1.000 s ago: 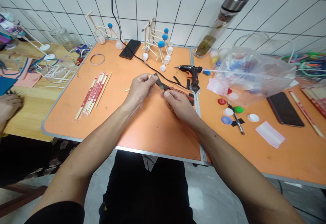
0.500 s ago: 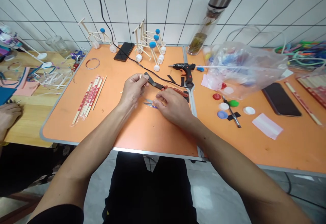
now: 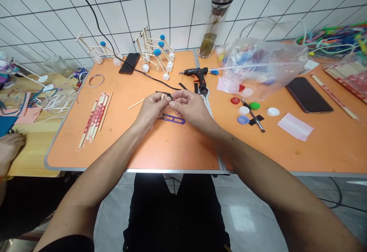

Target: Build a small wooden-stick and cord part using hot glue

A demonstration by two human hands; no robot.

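My left hand (image 3: 153, 109) is closed in a pinch on a short piece of wooden stick (image 3: 163, 96), its pale end poking up between finger and thumb. Close beside it, my right hand (image 3: 190, 108) pinches a small black strip (image 3: 169, 96) that meets the fingertips of both hands. How the strip sits on the stick is hidden by the fingers. Just below the hands lie purple thread snips (image 3: 174, 119) on the orange table (image 3: 172, 148). A loose thin stick (image 3: 136, 104) rests left of my left hand.
A glue gun (image 3: 196, 75) lies behind my right hand, its cord crossing the table. Stick models with blue balls (image 3: 157, 52) stand at the back. Wrapped chopsticks (image 3: 97, 116) lie left; bottle caps (image 3: 243, 110), a plastic bag (image 3: 258, 64) and a phone (image 3: 309, 95) are right. Another person's hand (image 3: 11, 147) rests far left.
My right hand has let go of the red-handled cutting tool and moved to my left hand's fingertips, where it now pinches the black strip. The view has shifted slightly.
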